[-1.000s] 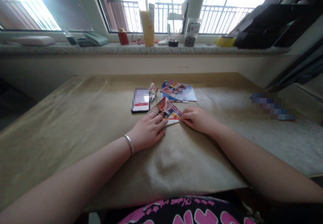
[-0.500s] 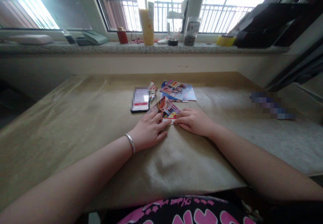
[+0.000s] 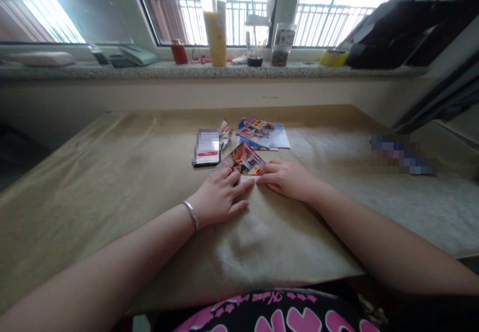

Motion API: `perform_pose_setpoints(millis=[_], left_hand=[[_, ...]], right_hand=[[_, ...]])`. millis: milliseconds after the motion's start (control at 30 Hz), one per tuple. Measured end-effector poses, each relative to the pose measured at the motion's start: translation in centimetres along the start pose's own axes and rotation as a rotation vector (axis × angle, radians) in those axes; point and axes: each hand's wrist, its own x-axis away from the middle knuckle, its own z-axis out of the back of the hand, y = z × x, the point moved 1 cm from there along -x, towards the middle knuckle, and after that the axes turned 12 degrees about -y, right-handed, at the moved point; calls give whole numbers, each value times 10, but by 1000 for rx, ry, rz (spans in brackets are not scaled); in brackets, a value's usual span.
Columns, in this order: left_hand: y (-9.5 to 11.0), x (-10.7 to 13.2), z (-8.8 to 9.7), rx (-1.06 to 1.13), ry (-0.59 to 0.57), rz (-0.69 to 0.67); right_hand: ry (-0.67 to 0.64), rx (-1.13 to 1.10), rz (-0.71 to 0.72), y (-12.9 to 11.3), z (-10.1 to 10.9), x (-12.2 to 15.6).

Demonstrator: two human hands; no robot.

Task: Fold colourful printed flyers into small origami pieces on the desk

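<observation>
A printed, colourful sheet of paper [image 3: 244, 159] lies folded to a triangle on the table, its peak pointing away from me and a white strip along its near edge. My left hand [image 3: 220, 194] rests on its near left part, index finger stretched along the strip and thumb apart on the table; the hand is open. At the near right corner, my right hand [image 3: 286, 178] has its fingers closed on the paper. Just beyond lies a stack of printed sheets [image 3: 275, 135]. A phone [image 3: 207, 147] with a lit, blurred screen is left of the triangle, beside a folded paper piece [image 3: 225, 133].
A brown cover lies over the table [image 3: 149, 147]. A blurred flat item [image 3: 402, 155] is at the right. On the windowsill [image 3: 130, 71] stand a tall yellow-filled cup [image 3: 216, 37], a red bottle [image 3: 179, 52], a clear jar [image 3: 283, 47] and a yellow tape roll [image 3: 334, 58].
My left thumb and index finger have spread slightly farther apart, showing more of the white strip. The right hand stays at the corner; the view has shifted a little.
</observation>
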Motion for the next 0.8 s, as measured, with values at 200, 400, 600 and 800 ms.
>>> perform_pose_setpoints(millis=[200, 400, 600, 800], left_hand=[[-2, 0, -1, -2, 2, -3], [-2, 0, -1, -12, -2, -2], [-2, 0, -2, -8, 11, -2], [-1, 0, 0, -19, -2, -7]], right_hand=[[-37, 27, -39, 0, 9, 3], [-61, 54, -57, 3, 11, 6], [-92, 74, -83, 3, 14, 7], [-107, 88, -119, 5, 13, 8]])
